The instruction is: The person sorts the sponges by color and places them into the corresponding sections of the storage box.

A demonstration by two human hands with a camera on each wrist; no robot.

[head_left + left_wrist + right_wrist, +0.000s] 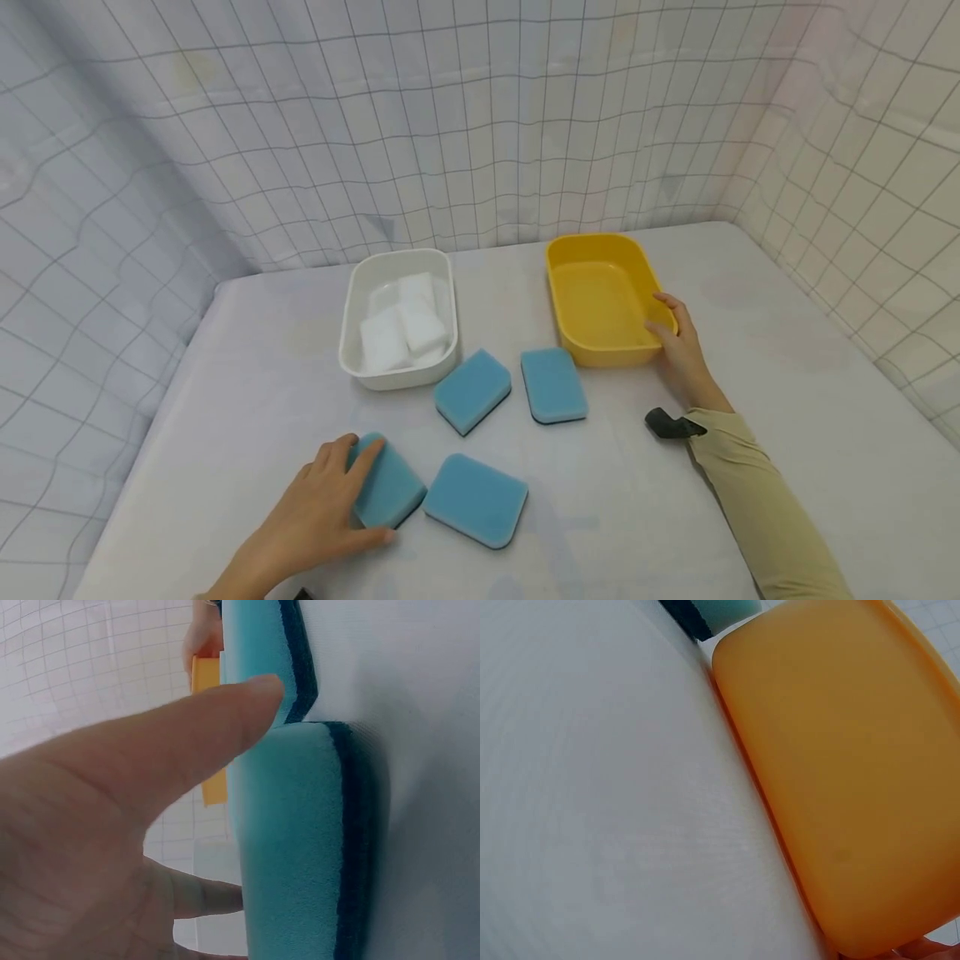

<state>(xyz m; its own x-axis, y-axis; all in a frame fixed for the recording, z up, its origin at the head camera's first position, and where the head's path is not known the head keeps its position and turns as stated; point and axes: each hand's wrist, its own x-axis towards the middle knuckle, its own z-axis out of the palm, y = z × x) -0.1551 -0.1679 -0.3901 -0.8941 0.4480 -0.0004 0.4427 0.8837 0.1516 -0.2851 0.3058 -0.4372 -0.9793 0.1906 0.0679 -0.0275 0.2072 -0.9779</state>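
Observation:
My left hand (315, 504) reaches over a blue sponge (392, 492) with a dark scouring side underneath. Its fingers lie at the sponge's far left side, while the thumb (217, 724) stretches out straight past the near end. A second blue sponge (477, 500) lies just right of that one, corner close to corner. At the back right, my right hand (684, 354) grips the near right corner of a yellow plastic tub (611, 357), thumb over the rim and fingers along the outside. In the right wrist view the tub's wall (847, 772) hides most of that hand.
Two more blue sponges, one angled (472, 390) and one more upright (553, 385), lie between the tubs. A white tub (397, 381) at the back left holds several white blocks (422, 323). Gridded white curtains (480, 125) hang behind the table and at both sides.

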